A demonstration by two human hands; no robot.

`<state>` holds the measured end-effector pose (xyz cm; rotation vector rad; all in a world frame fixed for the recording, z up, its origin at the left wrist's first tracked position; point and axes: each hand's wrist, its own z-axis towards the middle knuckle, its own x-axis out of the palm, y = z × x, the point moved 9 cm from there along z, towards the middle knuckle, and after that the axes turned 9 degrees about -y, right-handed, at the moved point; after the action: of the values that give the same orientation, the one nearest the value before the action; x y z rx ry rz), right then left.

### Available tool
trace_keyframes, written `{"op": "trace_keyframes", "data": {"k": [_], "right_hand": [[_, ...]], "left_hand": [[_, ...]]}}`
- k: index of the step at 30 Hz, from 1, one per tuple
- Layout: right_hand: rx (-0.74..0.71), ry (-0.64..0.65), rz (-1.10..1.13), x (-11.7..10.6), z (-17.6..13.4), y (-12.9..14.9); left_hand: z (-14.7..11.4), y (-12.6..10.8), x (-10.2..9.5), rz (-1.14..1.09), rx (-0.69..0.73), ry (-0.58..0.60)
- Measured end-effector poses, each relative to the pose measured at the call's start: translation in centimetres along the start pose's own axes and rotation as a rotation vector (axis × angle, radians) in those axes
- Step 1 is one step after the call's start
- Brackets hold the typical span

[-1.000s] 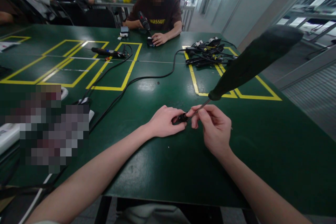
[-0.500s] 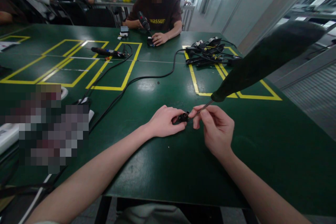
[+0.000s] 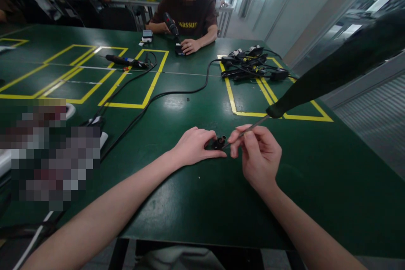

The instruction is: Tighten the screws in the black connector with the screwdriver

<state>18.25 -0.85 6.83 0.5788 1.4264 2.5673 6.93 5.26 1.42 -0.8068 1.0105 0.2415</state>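
Observation:
My left hand (image 3: 198, 147) rests on the green table with thumb and forefinger around a small black part (image 3: 218, 143). That part has a short round opening on top; its exact kind is too small to make out. In my right hand (image 3: 261, 152) the thin metal shaft of a screwdriver (image 3: 303, 90) is pinched between thumb and fingers. Its long dark handle slants up to the right, close to the camera. The shaft's lower end points down left at the black part, and I cannot tell whether it touches.
Bundled black cables (image 3: 249, 65) lie at the back right, with one cable (image 3: 171, 93) running left across the green table (image 3: 177, 202). An electric screwdriver (image 3: 126, 61) lies back left among yellow tape outlines. Opposite, a co-worker (image 3: 193, 17) holds a power screwdriver (image 3: 171, 24). Blurred-out items are at left.
The screwdriver's handle has swung to the right, its shaft sliding back in my right hand. My left thumb has straightened beside the black part. The whole view has shifted slightly.

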Motion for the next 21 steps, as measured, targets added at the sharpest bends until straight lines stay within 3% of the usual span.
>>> {"op": "trace_keyframes", "data": {"k": [6, 10, 21], "right_hand": [[-0.009, 0.015, -0.01, 0.18, -0.09, 0.11], [-0.007, 0.034, -0.034, 0.36, -0.16, 0.08], [-0.003, 0.072, -0.028, 0.59, -0.04, -0.01]], "left_hand": [[-0.22, -0.17, -0.92, -0.184, -0.018, -0.074], [-0.29, 0.24, -0.89, -0.341, -0.045, -0.051], [-0.08, 0.55, -0.48, -0.352, -0.108, -0.028]]}}
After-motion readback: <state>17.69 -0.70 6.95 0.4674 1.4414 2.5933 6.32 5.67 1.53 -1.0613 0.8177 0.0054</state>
